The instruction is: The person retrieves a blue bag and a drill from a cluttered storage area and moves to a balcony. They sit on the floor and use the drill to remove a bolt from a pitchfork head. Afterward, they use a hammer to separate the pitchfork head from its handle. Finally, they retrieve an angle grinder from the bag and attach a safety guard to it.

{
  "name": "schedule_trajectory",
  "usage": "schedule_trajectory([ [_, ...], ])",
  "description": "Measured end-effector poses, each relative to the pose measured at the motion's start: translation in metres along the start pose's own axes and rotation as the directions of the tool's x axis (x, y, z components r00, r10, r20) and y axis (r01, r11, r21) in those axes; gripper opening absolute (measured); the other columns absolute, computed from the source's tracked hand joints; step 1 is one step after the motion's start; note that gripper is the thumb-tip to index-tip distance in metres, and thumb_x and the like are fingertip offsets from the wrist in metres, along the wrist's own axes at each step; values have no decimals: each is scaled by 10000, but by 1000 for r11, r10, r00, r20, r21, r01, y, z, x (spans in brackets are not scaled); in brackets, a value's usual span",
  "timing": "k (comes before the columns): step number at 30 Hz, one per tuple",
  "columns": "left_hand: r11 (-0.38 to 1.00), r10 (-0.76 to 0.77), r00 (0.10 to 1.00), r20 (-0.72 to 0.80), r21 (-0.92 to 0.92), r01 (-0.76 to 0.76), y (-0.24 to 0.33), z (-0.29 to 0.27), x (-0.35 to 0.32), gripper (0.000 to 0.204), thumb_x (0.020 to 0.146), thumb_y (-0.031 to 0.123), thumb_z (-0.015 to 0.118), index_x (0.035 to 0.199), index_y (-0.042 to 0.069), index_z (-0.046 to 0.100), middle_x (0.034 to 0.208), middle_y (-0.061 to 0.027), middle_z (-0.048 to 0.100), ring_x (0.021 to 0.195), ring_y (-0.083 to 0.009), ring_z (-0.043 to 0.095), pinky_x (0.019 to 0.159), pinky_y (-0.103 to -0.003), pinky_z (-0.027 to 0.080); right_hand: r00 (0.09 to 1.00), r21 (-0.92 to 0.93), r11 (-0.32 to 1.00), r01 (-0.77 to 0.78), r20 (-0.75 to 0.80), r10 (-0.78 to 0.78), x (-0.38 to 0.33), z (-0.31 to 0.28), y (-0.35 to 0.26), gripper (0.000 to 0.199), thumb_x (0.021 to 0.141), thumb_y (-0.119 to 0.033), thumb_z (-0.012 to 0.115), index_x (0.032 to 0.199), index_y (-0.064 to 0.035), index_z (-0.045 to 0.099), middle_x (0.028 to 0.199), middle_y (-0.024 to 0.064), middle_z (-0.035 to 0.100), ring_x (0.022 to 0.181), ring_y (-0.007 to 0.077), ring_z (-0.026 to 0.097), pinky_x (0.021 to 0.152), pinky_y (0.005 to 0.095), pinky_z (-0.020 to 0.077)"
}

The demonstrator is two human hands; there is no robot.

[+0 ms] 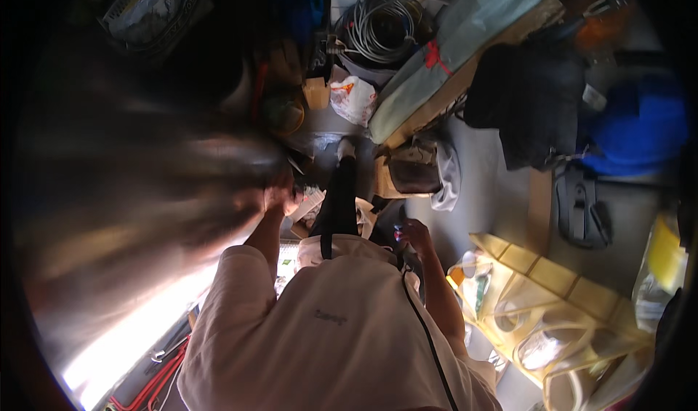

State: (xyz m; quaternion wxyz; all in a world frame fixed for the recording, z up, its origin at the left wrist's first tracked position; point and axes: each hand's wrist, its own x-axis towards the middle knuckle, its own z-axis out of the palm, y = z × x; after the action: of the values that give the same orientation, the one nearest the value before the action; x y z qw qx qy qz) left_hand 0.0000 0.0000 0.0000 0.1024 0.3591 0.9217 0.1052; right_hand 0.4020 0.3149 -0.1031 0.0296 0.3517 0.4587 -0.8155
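Observation:
My left hand (280, 195) is at the right edge of a large, dark, shiny surface (145, 178) and seems to touch it. Its fingers are blurred and dim, so their pose does not show. On the other side of my body, my right hand (416, 236) is closed around a small object (398, 233) with a blue and reddish end. Most of that object is hidden in the fingers, and its kind cannot be made out. Below my left hand lies an open cardboard box (309, 218), partly covered by my leg.
Ahead are a coil of grey cable (379, 25), a white plastic bag (353, 100) and a long wrapped bundle (443, 62). At right hang a black bag (520, 105), a blue cloth item (636, 131) and a yellowish pocket organizer (552, 309). Red tubing (156, 382) lies lower left.

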Motion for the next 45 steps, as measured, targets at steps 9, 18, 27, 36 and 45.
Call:
schedule_trajectory([
  [9,983,-7,999,-50,-182,-2,11,-9,-28,352,682,322,584,940,85,613,997,-169,593,950,-391,554,854,-514,473,959,-677,689,259,265,-100,230,242,-195,302,876,-214,625,1137,-62,621,943,144,688,869,320,666,775,401,529],
  [18,996,-80,996,-37,-39,78,-10,-10,-11,317,686,312,591,932,116,560,996,-113,545,929,-343,514,810,-512,433,920,-725,613,314,393,-7,377,308,-296,296,888,-162,609,1167,-60,606,983,148,710,919,270,691,795,365,546],
  [27,996,-45,998,-32,-75,42,-7,-6,18,277,682,306,614,895,131,585,944,-83,562,891,-310,527,762,-482,435,973,-754,639,150,226,38,444,223,-359,325,861,-131,625,1175,-64,582,800,93,679,682,195,668,635,353,517],
  [36,997,-7,981,-196,-74,-8,1,10,38,257,624,297,625,838,159,593,918,-58,524,894,-289,525,739,-469,439,891,-736,526,425,443,-100,509,191,-421,309,864,-7,574,1172,0,597,992,102,691,871,151,652,698,310,517],
  [45,960,-262,965,7,-103,261,-2,0,16,262,660,196,625,913,136,599,969,-81,560,932,-292,543,765,-459,465,919,-799,531,283,384,88,528,270,-476,330,924,-88,602,1225,35,549,1004,142,665,846,192,659,721,322,548],
])
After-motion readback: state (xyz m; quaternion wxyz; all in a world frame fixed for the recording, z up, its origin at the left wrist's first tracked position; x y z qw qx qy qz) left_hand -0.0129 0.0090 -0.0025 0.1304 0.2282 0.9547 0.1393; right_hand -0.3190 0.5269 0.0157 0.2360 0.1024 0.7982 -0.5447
